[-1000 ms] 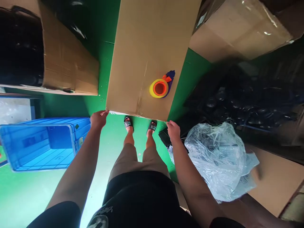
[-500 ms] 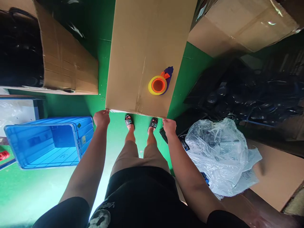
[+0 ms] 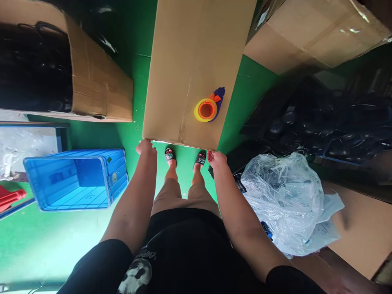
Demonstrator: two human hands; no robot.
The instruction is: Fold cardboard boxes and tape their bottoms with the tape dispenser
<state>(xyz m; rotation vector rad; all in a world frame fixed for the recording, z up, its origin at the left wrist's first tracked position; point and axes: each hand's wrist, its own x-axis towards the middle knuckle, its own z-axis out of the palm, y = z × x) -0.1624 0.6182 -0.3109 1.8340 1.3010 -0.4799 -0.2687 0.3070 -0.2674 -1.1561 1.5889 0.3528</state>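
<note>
A long closed cardboard box (image 3: 171, 90) lies before me with a taped seam down its top. At its near left corner is my left hand (image 3: 146, 148), fingers slightly apart and bent against the end edge. My right hand (image 3: 218, 158) is at the near right corner, its fingertips drawn together at the edge; what they pinch, if anything, is too small to make out. On top of the box, towards the right, rests a tape dispenser (image 3: 218, 94) in dark blue and orange, with a yellowish tape roll (image 3: 197, 111) on it.
To the left stand an open carton (image 3: 101, 85) with black contents and a blue crate (image 3: 116, 179) on its side. Clear plastic wrap (image 3: 284, 204) is heaped at the right, below black wrapped goods (image 3: 306, 118). Another carton (image 3: 306, 32) stands at the upper right.
My left hand has shifted inward from the corner, and its fingers have loosened. A whitish strip seen by the left corner earlier hardly shows now. My right hand stays at its corner.
</note>
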